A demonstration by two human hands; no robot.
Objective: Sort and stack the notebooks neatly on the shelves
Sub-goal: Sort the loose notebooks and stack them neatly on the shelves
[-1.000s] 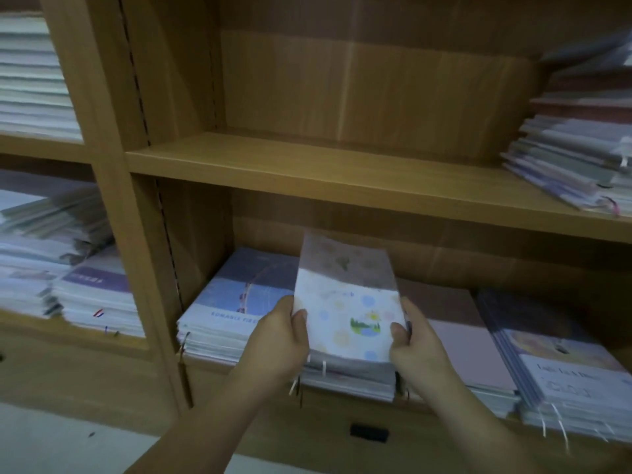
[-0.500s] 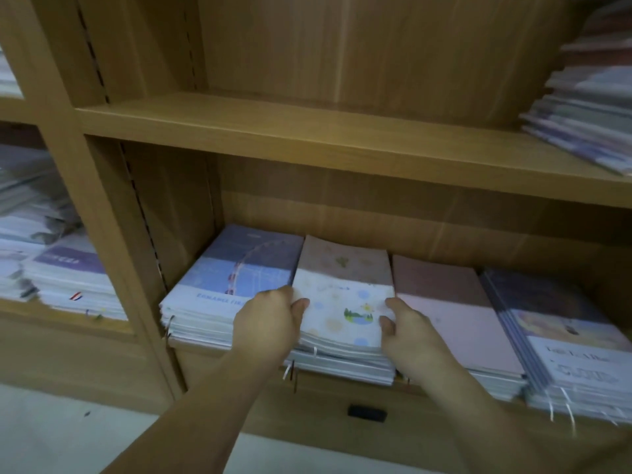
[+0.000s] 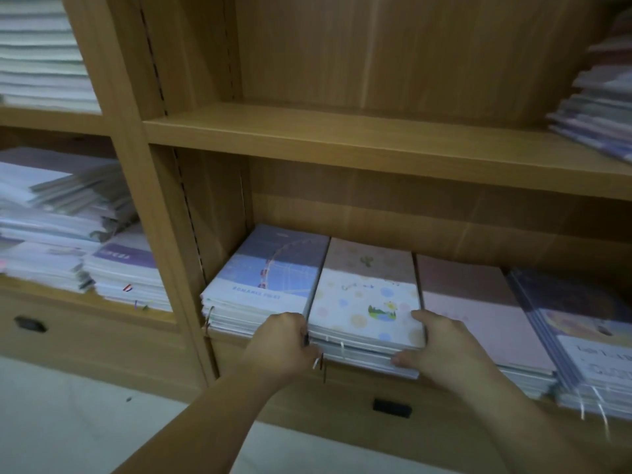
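Hands flank the polka-dot notebook stack (image 3: 366, 302) on the lower shelf (image 3: 444, 388). Left hand (image 3: 284, 343) at its 8 o'clock corner, fingers curled onto the edge; right hand (image 3: 434, 343) at 4 o'clock, thumb on top, fingers gripping the front. Forearms angle up from below.

left hand (image 3: 281, 343): forearm extended, fingers curled, knuckles up | right hand (image 3: 441, 347): forearm extended, thumb spread, fingers bent inward

Dim warm light, soft blur, wide-angle bowing at edges.
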